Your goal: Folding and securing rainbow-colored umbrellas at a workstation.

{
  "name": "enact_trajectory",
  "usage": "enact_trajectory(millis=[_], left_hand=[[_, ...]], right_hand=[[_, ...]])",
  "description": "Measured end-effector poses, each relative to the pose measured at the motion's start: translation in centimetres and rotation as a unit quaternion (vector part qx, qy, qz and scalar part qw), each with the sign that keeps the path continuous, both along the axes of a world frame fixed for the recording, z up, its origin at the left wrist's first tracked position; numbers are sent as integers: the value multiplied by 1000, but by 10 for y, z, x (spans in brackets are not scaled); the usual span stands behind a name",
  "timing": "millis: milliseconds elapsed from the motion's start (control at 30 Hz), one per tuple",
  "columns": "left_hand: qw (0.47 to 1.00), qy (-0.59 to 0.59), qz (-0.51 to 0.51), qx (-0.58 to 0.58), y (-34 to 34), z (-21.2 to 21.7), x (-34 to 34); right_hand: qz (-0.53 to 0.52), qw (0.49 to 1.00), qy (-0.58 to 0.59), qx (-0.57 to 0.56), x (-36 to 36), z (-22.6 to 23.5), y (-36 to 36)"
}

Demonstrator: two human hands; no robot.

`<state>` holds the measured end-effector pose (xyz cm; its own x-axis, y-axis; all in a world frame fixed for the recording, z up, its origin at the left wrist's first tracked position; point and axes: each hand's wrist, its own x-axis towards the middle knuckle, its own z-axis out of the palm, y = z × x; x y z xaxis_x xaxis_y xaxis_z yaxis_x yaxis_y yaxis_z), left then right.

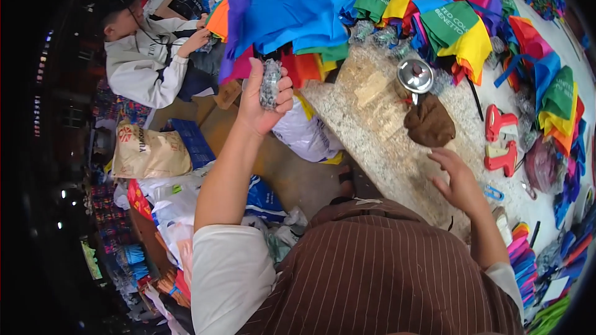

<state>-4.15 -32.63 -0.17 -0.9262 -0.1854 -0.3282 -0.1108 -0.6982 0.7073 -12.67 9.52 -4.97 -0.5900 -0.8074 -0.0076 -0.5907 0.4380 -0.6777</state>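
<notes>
While raised off the table's near-left corner, grips a grey bundle (270,84) in the left hand (261,105): fingers curled tight round its middle, thumb pressed on the near side. Looks like crumpled mesh or netting, though too blurred to say for sure. Stands nearly upright in the fist, long axis running top to bottom of the view, upper end poking out toward the fabric pile (292,12), lower end hidden in the palm. Touches nothing but that hand; hangs in the air just short of the pile's blue and purple folds.

Keeps the right hand (459,180) low over the table (385,149), wide, fingers spread and empty, palm down. Hovers just beside a brown lump (429,124) of cloth, fingertips pointing at it, not touching as far as can be told. Sits well apart from the bundle, which lies up and to the left of it, across the table corner; so clearly nearer the left hand, which already has it.

Beyond the lump, a shiny metal lid (415,75). To the right, two red tools (500,139), one above the other, and a small blue clip (493,193) near the right wrist. Bright folded cloths ringing the far and right edges. At far left, a person (143,62) in a pale top, hands busy at the pile's end.
</notes>
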Motion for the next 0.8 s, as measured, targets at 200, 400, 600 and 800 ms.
enact_trajectory(millis=[200, 400, 600, 800], left_hand=[[941, 164, -179, 235, 160, 30, 49], [956, 22, -292, -13, 263, 28, 86], [958, 75, -171, -217, 294, 73, 78], [970, 128, -183, -100, 278, 135, 74]], right_hand=[[-5, 672, -672, -313, -18, -14, -34], [-36, 701, -546, -457, -4, 67, -45], [99, 552, -611, -559, -33, 45, -17], [-30, 837, -368, -403, 54, 115, 6]])
